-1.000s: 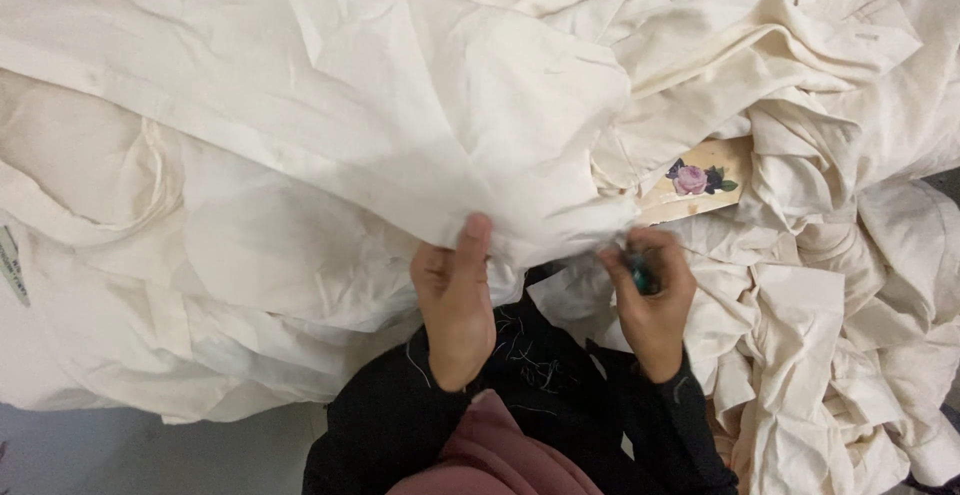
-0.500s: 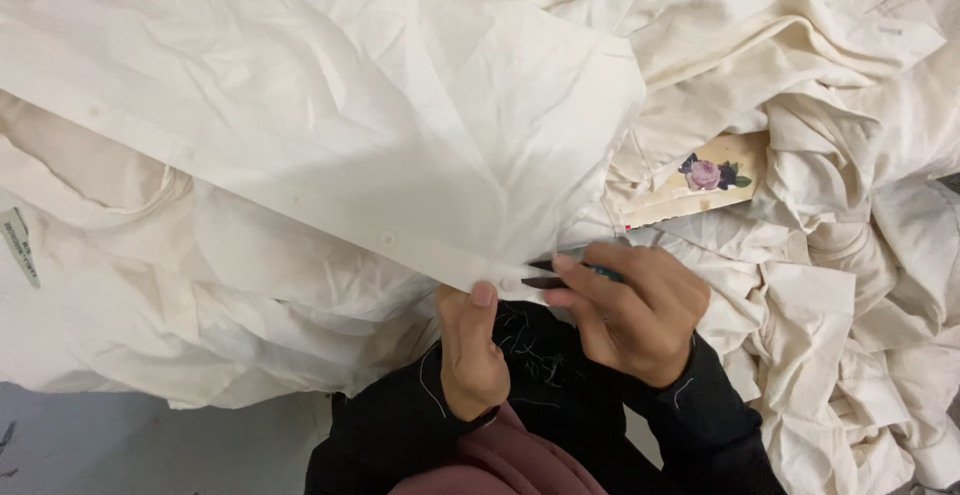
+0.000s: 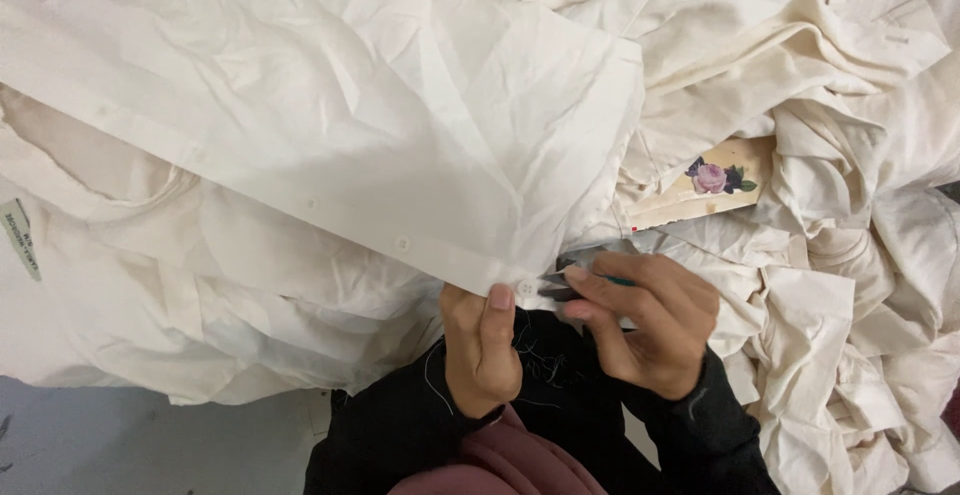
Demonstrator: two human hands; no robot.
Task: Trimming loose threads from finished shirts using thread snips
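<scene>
A cream shirt [image 3: 340,125] lies spread over a heap of the same cloth, its buttoned edge running down to a corner near me. My left hand [image 3: 482,350] pinches that corner just below a small white button [image 3: 526,288]. My right hand [image 3: 645,320] grips small dark thread snips [image 3: 562,280] with a green handle, the blades touching the shirt corner beside the button. Loose threads lie on the black sleeves under my hands.
Several crumpled cream garments [image 3: 840,255] pile up to the right and behind. A beige card with a purple rose [image 3: 700,183] sticks out of the heap. A small label [image 3: 20,240] shows at the left edge. Grey floor [image 3: 120,445] shows at bottom left.
The shirt has been pulled so its corner sits between my hands. My right hand has swung the snips in from the right to the corner by the button.
</scene>
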